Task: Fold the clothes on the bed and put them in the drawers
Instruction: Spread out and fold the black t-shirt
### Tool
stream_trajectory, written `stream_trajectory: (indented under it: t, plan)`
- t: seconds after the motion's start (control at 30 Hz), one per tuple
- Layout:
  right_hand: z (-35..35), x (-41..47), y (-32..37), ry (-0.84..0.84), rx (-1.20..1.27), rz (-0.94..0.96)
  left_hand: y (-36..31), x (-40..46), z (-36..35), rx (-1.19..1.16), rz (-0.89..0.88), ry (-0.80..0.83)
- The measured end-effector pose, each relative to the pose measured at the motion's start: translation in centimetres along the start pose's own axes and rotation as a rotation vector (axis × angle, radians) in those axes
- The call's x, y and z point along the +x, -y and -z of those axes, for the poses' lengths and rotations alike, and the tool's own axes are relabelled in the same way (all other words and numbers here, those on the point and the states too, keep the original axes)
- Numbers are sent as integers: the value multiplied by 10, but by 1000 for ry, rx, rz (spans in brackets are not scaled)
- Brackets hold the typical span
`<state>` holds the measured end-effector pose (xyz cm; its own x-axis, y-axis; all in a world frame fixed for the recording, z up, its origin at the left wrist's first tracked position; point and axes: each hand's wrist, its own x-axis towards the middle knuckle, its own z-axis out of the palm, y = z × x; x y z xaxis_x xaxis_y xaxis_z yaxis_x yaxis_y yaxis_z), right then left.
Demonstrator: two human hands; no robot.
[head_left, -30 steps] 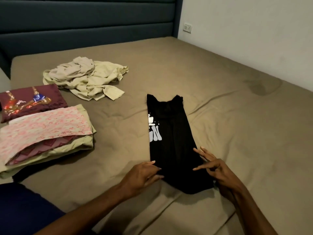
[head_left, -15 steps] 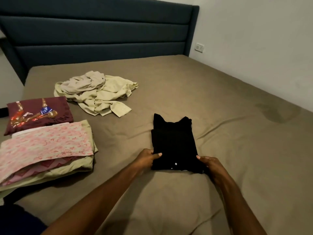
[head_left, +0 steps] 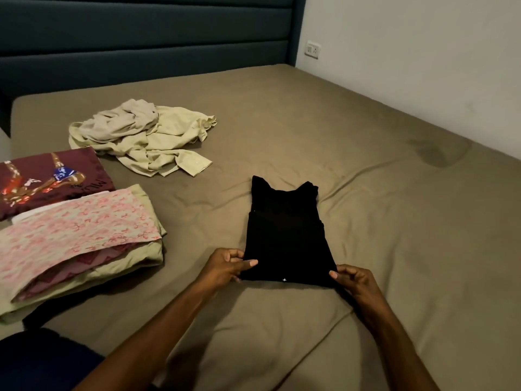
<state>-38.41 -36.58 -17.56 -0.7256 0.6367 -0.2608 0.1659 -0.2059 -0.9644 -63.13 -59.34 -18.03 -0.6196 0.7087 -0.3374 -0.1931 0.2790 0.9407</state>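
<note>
Head view, looking down the bed (head_left: pixel 366 153): a black garment (head_left: pixel 284 238), folded to a narrow panel, lies flat on the olive sheet directly ahead of the person. Its long axis runs away from the body toward the headboard (head_left: pixel 141 32), with two shoulder points at the far end and the doubled edge nearest the hands.

Left hand (head_left: pixel 228 266) pinches the near left corner, thumb on top and fingers curled under the cloth. Right hand (head_left: pixel 355 280) pinches the near right corner in the same fashion. Both sit equally close to the near edge, so neither has the advantage. My judgement is that any further fold would carry this near edge forward along the long axis.

Material: the black cloth looks thin and limp, matte, with a small white mark near the hem. It should crease readily and slide little on the sheet, which is soft and rumpled around the garment.

Elsewhere: a stack of folded clothes (head_left: pixel 79 244) sits at the left, pink print uppermost, with a maroon printed shirt (head_left: pixel 50 179) just beyond it. A crumpled beige heap (head_left: pixel 141 136) lies unfolded, well apart toward the headboard. No drawers are in view.
</note>
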Motion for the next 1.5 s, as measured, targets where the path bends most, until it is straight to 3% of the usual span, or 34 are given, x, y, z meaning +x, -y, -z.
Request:
stream_trajectory:
  t: [0.23, 0.4, 0.57, 0.7, 0.77, 0.83, 0.9, 0.97, 1.07, 1.13, 1.27, 1.37, 1.43, 1.5]
  plan:
    - [-9, -77, -22, 10, -83, 50, 19, -53, 25, 81, 42, 165]
    - [-11, -110, -39, -45, -53, 74, 31, -87, 34, 63, 124, 184]
    - [-4, -131, -51, 15, -275, 76, 38, -117, 29, 205, 120, 282]
    - [-13, -135, -41, -76, -211, 91, 38, -124, 24, 270, 169, 160]
    - [-18, -130, -36, -201, -245, 147, 41, -119, 22, 444, 28, -71]
    - [-28, -122, -29, -241, -324, 234, 38, -111, 19, 715, -290, -285]
    - [-39, -102, -19, -147, -419, 355, 32, -93, 13, 857, -609, -287]
    - [-46, -67, -19, -16, -717, 494, 28, -67, 4, 1051, -766, -155]
    - [-53, -20, -40, 116, -1195, 497, 48, -36, -5, 1352, -712, 1]
    - [-57, -5, -49, 146, -1329, 474, 63, -28, -6, 1425, -637, 20]
    - [-56, -1, -46, 171, -1281, 458, 61, -30, -2, 1367, -665, 42]
    - [-53, -10, -38, 150, -1029, 448, 57, -39, 3, 1171, -711, 67]
    - [-40, -20, -41, 53, -921, 467, 58, -49, 14, 1044, -687, 115]
    - [-20, -35, -56, -103, -976, 500, 65, -62, 29, 1088, -625, 151]
